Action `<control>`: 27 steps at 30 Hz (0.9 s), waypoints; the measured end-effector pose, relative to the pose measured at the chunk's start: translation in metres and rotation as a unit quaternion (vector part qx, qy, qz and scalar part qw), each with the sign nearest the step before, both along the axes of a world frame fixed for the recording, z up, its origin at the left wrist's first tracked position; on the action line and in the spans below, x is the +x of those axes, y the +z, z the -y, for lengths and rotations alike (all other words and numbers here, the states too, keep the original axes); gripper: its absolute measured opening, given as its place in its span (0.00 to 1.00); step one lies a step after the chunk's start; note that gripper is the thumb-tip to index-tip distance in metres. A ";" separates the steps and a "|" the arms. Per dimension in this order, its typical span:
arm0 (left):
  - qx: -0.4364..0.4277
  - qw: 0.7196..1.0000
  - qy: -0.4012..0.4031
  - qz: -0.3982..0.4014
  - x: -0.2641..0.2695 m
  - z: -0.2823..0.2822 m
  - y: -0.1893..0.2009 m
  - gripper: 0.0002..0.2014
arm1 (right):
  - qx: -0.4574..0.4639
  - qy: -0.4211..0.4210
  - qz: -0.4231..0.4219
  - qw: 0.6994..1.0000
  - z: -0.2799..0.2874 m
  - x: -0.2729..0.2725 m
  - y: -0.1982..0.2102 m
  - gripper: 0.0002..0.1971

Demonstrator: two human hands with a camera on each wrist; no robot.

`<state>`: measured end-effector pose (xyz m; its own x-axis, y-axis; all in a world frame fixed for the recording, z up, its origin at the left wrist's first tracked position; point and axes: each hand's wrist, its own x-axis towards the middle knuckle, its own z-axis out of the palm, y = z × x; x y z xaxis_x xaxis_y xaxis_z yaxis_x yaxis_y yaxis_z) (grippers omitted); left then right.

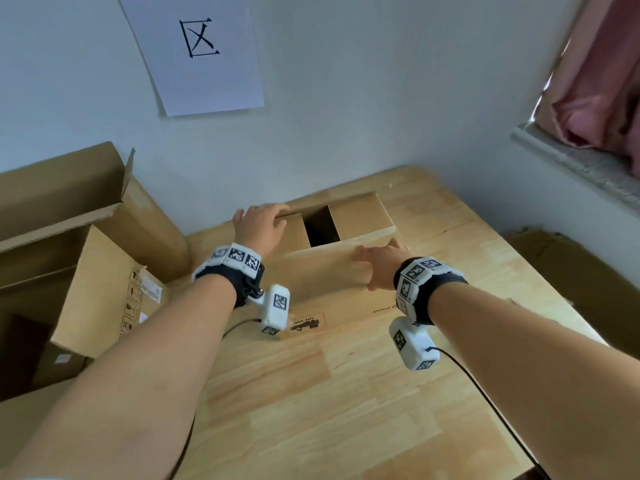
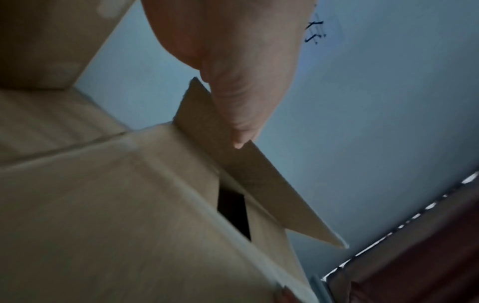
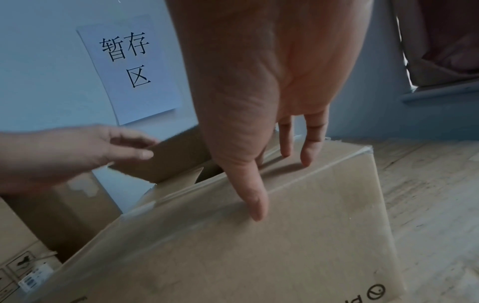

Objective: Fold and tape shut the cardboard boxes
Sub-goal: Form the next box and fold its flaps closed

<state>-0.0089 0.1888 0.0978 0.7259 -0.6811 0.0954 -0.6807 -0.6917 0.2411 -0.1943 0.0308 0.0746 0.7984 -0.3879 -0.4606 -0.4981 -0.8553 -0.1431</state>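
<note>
The cardboard box stands on the wooden table, close to the wall, its top partly folded: two short inner flaps lie down with a dark gap between them. The far long flap is raised at a slant, and the left hand pinches its edge, thumb on the near face and fingers curled over the far one. The right hand lies spread on the near long flap, fingers straight and pressing the cardboard by the box's right end. Left of the box, off the table, a larger open carton stands with its flaps up. Above the box, a white paper sheet with black characters hangs on the wall. Right of the box, a pink curtain hangs over a window sill.
</note>
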 end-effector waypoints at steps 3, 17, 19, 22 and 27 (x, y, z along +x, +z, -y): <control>0.032 0.997 0.006 -0.075 -0.016 -0.016 -0.032 0.19 | 0.008 -0.007 -0.002 1.000 0.002 0.002 0.001 0.39; 0.018 0.975 0.012 -0.223 -0.025 -0.028 -0.068 0.22 | 0.059 -0.099 0.116 0.987 0.027 -0.002 -0.007 0.26; 0.016 0.974 0.010 -0.225 -0.025 -0.028 -0.068 0.22 | 0.064 -0.155 0.134 0.977 0.030 0.003 -0.013 0.32; 0.016 0.974 0.012 -0.225 -0.024 -0.029 -0.070 0.22 | 0.125 -0.210 0.151 0.958 0.033 0.017 -0.018 0.39; 0.013 0.972 0.005 -0.234 -0.024 -0.028 -0.069 0.22 | 0.106 -0.201 0.104 0.968 0.036 0.029 -0.023 0.33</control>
